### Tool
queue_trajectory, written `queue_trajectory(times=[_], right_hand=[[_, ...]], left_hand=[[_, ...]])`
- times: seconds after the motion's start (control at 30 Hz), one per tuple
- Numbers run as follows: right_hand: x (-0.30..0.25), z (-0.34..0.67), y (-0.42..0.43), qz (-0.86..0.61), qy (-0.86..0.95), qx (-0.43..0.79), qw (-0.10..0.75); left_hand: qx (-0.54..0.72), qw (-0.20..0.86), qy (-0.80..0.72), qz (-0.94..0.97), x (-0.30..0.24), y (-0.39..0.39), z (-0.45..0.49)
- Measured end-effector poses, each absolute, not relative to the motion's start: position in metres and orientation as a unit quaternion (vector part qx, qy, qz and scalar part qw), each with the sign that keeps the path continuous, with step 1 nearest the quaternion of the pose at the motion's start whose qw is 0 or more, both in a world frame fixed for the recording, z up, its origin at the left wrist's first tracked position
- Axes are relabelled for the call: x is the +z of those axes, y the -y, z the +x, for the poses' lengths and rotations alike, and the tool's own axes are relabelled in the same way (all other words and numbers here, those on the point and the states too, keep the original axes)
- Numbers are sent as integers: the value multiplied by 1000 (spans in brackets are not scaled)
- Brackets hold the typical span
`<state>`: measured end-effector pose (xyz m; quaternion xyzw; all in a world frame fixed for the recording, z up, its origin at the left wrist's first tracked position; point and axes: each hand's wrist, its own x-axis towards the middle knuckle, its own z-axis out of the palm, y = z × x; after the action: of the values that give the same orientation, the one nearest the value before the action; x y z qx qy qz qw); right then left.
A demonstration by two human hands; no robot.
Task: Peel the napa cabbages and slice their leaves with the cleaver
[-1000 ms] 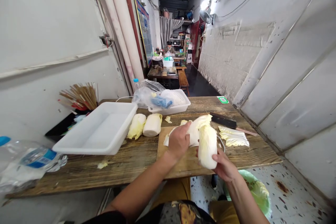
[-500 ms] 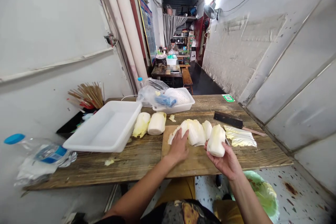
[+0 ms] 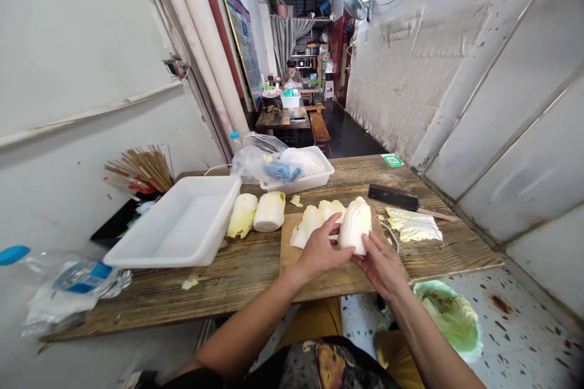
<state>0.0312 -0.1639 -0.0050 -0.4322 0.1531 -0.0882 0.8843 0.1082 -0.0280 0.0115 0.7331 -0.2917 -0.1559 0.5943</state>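
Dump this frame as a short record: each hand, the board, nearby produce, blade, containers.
left_hand: left hand at the left side of the cabbage head, fingers spread; firmness of grip unclear
right_hand: right hand holding the same head from the right
board: cutting board with pale leaves on it
other_heads: two trimmed heads, left of board
blade: cleaver lying on table, unheld
containers: large white tray, left; green-lined bin on floor, right

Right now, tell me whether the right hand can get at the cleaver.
Likely yes, if the right hand lets go of the cabbage: the cleaver lies uncovered beyond it, with only loose leaves beside the handle.
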Motion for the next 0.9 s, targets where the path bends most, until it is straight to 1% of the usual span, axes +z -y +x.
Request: queue_trajectory(times=[0.13, 0.23, 0.33, 0.43, 0.53, 0.67, 0.73, 0.8, 0.9], right_hand=[[-7, 28, 165, -480, -166, -148, 848], [-10, 28, 166, -517, -170, -186, 818], [-17, 28, 169, -568, -171, -181, 784], [-23, 27, 173, -599, -185, -167, 761], [-23, 26, 174, -599, -179, -155, 765], [-19, 24, 172, -580, -162, -134, 787], [-20, 23, 175, -582, -160, -129, 787], [-24, 22, 182, -617, -173, -127, 758], [-33, 21, 197, -680, -210, -156, 685]], left_hand=[[-231, 627, 254, 700, 10, 32, 110], [-230, 622, 248, 706, 13, 35, 109], [-221, 615, 276, 705, 15, 38, 107], [-247, 634, 276, 679, 15, 39, 108], [-263, 640, 252, 677, 14, 39, 108], [-244, 628, 249, 696, 14, 38, 109], [-259, 618, 242, 701, 14, 36, 111], [-285, 598, 239, 710, 12, 31, 116], [-333, 572, 235, 712, 11, 22, 126]])
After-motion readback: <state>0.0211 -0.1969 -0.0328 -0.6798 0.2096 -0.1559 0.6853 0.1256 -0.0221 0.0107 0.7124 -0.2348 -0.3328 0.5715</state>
